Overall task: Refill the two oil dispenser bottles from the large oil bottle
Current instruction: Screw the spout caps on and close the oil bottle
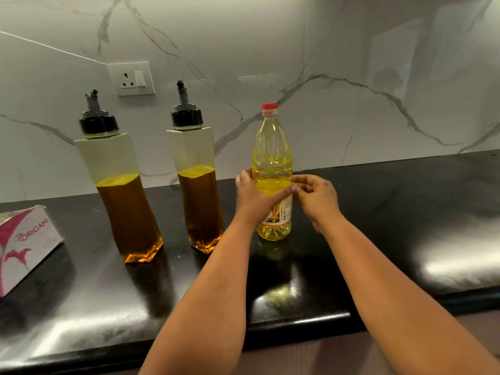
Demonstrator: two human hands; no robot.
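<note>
The large oil bottle [272, 158], clear plastic with yellow oil and a red cap on, stands upright on the black counter [378, 212]. My left hand [257, 197] is wrapped around its middle, thumb across the front. My right hand [316, 197] is at the bottle's right side with fingers curled, touching it near the label. Two tall dispenser bottles stand to the left, each with a black spout cap on and amber oil to a little over half: the left one [124, 201] and the right one [198, 201].
A white and pink tissue box [24, 244] lies at the counter's left edge. A wall socket [131, 78] sits on the marble backsplash behind the dispensers. The counter's front edge runs below my forearms.
</note>
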